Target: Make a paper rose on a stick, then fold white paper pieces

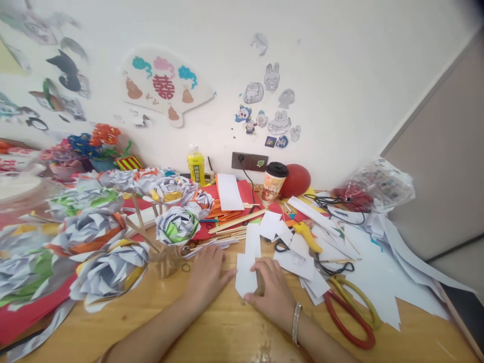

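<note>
A small white paper piece [245,276] with angled lower corners lies on the wooden table in front of me. My right hand [274,290] holds it, its thumb at the lower edge and its fingers along the right side. A bracelet circles that wrist. My left hand [209,269] rests on the table to the left, fingers stretched out and thumb near the paper's left edge. Another white paper strip [252,239] lies just beyond the piece. Behind my left fingers is a bundle of thin wooden sticks [230,233].
Folded paper flowers [109,272] crowd the left side. At right lie red-and-yellow-handled scissors [350,317], a yellow glue gun [308,237] and cut paper sheets [374,272]. By the wall stand a yellow drink bottle [195,166], a lidded cup [274,182] and a red balloon [297,180].
</note>
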{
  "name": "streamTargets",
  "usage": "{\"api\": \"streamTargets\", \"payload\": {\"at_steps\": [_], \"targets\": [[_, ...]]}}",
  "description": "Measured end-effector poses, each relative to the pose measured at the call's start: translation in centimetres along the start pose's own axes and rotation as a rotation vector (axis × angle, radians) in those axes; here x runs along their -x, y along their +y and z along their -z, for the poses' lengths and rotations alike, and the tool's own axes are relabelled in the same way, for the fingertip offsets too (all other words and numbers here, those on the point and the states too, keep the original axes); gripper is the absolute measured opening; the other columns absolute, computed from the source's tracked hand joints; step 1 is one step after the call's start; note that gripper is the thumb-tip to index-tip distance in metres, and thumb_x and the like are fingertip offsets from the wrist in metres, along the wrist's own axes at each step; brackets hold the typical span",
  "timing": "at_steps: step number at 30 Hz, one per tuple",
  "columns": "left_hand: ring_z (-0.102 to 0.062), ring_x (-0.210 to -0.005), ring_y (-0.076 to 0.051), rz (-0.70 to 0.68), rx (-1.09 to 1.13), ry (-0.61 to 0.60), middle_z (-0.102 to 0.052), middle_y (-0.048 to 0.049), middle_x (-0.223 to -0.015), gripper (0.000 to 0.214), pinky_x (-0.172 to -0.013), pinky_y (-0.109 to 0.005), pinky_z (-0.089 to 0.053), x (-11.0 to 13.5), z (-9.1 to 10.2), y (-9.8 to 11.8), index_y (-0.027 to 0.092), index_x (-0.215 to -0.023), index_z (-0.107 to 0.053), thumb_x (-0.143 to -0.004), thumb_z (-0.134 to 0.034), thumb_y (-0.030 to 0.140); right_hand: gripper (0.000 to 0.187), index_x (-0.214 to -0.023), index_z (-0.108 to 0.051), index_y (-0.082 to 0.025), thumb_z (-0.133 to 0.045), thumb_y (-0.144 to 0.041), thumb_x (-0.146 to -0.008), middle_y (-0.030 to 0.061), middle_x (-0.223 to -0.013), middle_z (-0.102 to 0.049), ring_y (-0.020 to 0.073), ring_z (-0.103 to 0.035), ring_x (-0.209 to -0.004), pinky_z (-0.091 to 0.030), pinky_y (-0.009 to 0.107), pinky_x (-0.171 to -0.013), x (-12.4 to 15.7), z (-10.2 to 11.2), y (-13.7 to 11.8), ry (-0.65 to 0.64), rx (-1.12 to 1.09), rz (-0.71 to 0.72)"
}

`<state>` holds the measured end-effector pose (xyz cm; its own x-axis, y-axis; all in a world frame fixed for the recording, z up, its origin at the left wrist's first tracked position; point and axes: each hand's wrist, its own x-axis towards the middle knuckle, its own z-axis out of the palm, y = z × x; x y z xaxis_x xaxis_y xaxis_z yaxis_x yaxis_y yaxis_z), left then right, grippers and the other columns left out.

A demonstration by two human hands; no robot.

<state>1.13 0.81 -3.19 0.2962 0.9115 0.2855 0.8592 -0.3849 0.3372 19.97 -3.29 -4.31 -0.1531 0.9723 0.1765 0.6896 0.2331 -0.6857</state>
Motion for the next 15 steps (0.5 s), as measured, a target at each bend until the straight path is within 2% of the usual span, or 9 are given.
{"api": "streamTargets", "payload": {"at_steps": [3, 5, 7, 10, 13, 15], "targets": [[-0.049, -0.106, -0.025, -0.215, 0.103, 0.002, -0.056, -0.0103, -0.114, 0.026, -0.089, -0.041, -0.042, -0.5, 0.1, -0.6, 0.021, -0.108, -0.055, -0.083, -0.047, 0.018, 0.038, -0.093, -0.052, -0.023, -0.066, -0.012, -0.059, 0.0031, -0.104, -0.054, 0.024, -0.046, -0.101, -0.038, 0.037, -0.088, -0.3, 0.9, 0.0, -0.075, -0.064, 0.029], [-0.045, -0.116, -0.024, -0.37, 0.138, -0.029, -0.051, -0.0085, -0.127, 0.032, -0.094, -0.042, -0.041, -0.6, 0.0, -0.7, 0.025, -0.11, -0.057, -0.086, -0.04, 0.012, 0.039, -0.096, -0.053, -0.023, -0.062, -0.008, -0.06, 0.003, -0.108, -0.055, 0.0232, -0.046, -0.104, -0.038, 0.037, -0.09, -0.5, 1.6, 0.3, -0.114, -0.102, 0.068], [-0.046, -0.116, -0.024, -0.467, 0.141, -0.059, -0.053, -0.0086, -0.127, 0.03, -0.094, -0.043, -0.041, -0.5, 0.0, -0.7, 0.025, -0.101, -0.062, -0.087, -0.039, 0.012, 0.041, -0.097, -0.054, -0.023, -0.056, -0.003, -0.062, 0.0031, -0.11, -0.055, 0.0223, -0.046, -0.107, -0.037, 0.037, -0.093, -0.9, 2.3, 0.8, -0.097, -0.111, 0.086], [-0.045, -0.118, -0.026, -0.537, 0.134, -0.107, -0.058, -0.0089, -0.122, 0.027, -0.096, -0.046, -0.04, -0.2, 0.4, -0.4, 0.022, -0.093, -0.064, -0.086, -0.04, 0.011, 0.042, -0.095, -0.055, -0.022, -0.052, 0.002, -0.062, 0.0048, -0.107, -0.056, 0.0233, -0.046, -0.106, -0.035, 0.04, -0.095, -1.5, 2.9, 1.8, -0.001, -0.044, 0.075], [-0.033, -0.129, -0.028, -0.577, 0.119, -0.181, -0.051, -0.0066, -0.131, 0.024, -0.103, -0.049, -0.031, 0.2, 1.4, 0.2, 0.021, -0.085, -0.064, -0.083, -0.043, 0.009, 0.036, -0.093, -0.057, -0.02, -0.055, 0.002, -0.064, 0.007, -0.103, -0.056, 0.0249, -0.047, -0.103, -0.037, 0.042, -0.091, -2.0, 3.1, 2.5, 0.083, 0.056, 0.088], [-0.037, -0.126, -0.026, -0.586, 0.145, -0.241, -0.052, -0.0056, -0.13, 0.028, -0.104, -0.047, -0.031, 0.4, 2.1, 0.7, 0.023, -0.09, -0.063, -0.079, -0.044, 0.005, 0.028, -0.091, -0.057, -0.019, -0.057, -0.001, -0.069, 0.0075, -0.1, -0.057, 0.0245, -0.048, -0.099, -0.039, 0.041, -0.087, -2.0, 3.2, 2.5, 0.14, 0.11, 0.12]]}}
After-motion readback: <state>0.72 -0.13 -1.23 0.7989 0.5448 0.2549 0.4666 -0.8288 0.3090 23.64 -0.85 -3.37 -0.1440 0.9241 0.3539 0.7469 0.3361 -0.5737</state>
